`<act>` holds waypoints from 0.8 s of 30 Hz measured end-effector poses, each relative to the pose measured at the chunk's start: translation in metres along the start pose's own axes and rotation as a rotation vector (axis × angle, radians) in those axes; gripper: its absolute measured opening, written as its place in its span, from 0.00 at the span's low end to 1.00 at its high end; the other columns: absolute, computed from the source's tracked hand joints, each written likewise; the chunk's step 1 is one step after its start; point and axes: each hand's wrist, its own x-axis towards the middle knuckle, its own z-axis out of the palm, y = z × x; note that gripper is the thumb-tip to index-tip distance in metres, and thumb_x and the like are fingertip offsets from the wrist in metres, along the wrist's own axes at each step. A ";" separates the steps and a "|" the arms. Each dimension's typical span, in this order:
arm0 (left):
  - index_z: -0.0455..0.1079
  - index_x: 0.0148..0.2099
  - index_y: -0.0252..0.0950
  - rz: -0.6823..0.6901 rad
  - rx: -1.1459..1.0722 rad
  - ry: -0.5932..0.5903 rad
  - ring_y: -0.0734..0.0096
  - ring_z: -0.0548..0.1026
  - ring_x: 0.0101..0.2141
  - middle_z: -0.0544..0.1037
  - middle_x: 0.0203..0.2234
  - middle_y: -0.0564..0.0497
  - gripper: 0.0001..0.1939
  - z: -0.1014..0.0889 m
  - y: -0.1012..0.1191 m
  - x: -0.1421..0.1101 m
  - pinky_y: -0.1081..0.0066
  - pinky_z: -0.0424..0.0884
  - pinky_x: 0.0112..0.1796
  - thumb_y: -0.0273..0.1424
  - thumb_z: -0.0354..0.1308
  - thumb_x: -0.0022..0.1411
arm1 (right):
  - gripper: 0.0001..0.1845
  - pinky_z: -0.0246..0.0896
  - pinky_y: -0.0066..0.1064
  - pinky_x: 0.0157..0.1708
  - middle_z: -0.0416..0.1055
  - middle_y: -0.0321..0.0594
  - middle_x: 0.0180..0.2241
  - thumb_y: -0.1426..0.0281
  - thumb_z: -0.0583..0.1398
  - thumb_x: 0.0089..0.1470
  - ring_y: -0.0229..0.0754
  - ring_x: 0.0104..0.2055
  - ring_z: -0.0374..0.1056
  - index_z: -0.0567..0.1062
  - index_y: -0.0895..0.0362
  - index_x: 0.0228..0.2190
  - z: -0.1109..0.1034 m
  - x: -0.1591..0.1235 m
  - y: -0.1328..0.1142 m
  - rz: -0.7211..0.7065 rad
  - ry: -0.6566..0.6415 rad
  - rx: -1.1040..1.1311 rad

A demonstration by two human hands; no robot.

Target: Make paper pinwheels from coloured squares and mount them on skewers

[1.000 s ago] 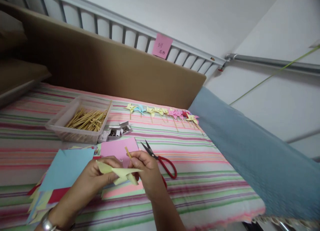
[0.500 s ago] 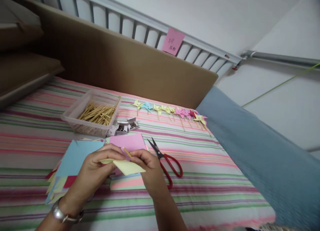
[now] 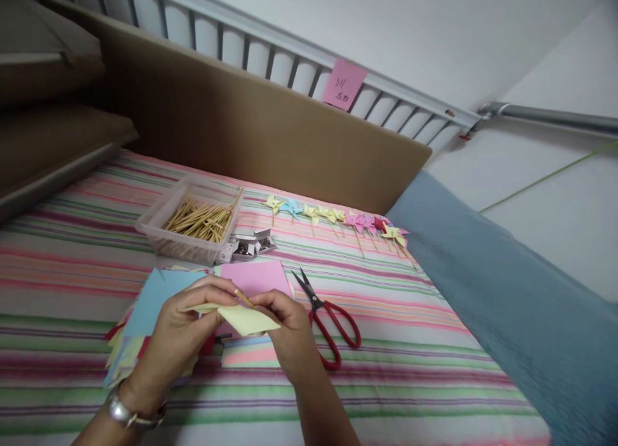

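Over the paper piles, my left hand (image 3: 186, 320) pinches a folded pale yellow paper pinwheel (image 3: 247, 320). My right hand (image 3: 292, 327) is closed on a short length of wooden stick (image 3: 244, 298), its end pointing toward my left fingertips just behind the paper. Where stick and paper meet is hidden by the fingers. Beneath the hands lie a blue sheet (image 3: 161, 298) on a stack at left and a pink sheet (image 3: 261, 277) on another stack. Red-handled scissors (image 3: 316, 304) lie open to the right of my right hand.
A clear plastic box (image 3: 157, 227) holds many wooden sticks (image 3: 205, 221). Beside it are small open boxes (image 3: 244, 246) of dark metal bits. A row of finished pinwheels (image 3: 360, 221) lies along the back. Brown cardboard (image 3: 251, 130) stands behind the striped cloth (image 3: 400, 356).
The camera view has shifted slightly, so the table things appear a little farther right. The stick's end has come closer to my left fingertips. Both hands keep their hold.
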 end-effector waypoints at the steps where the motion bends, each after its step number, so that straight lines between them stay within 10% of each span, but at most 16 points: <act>1: 0.76 0.28 0.41 -0.003 -0.003 -0.002 0.66 0.73 0.38 0.77 0.31 0.51 0.06 0.000 0.000 0.000 0.70 0.66 0.42 0.24 0.61 0.52 | 0.04 0.58 0.23 0.21 0.69 0.32 0.22 0.73 0.61 0.45 0.34 0.22 0.62 0.78 0.55 0.25 0.000 0.000 0.000 0.002 0.001 -0.001; 24: 0.75 0.27 0.40 -0.176 -0.293 0.031 0.67 0.73 0.38 0.79 0.30 0.53 0.07 0.004 -0.013 -0.001 0.72 0.66 0.42 0.22 0.61 0.49 | 0.10 0.57 0.24 0.27 0.69 0.33 0.25 0.76 0.58 0.48 0.34 0.26 0.62 0.79 0.54 0.29 -0.004 0.002 0.001 -0.213 0.009 -0.243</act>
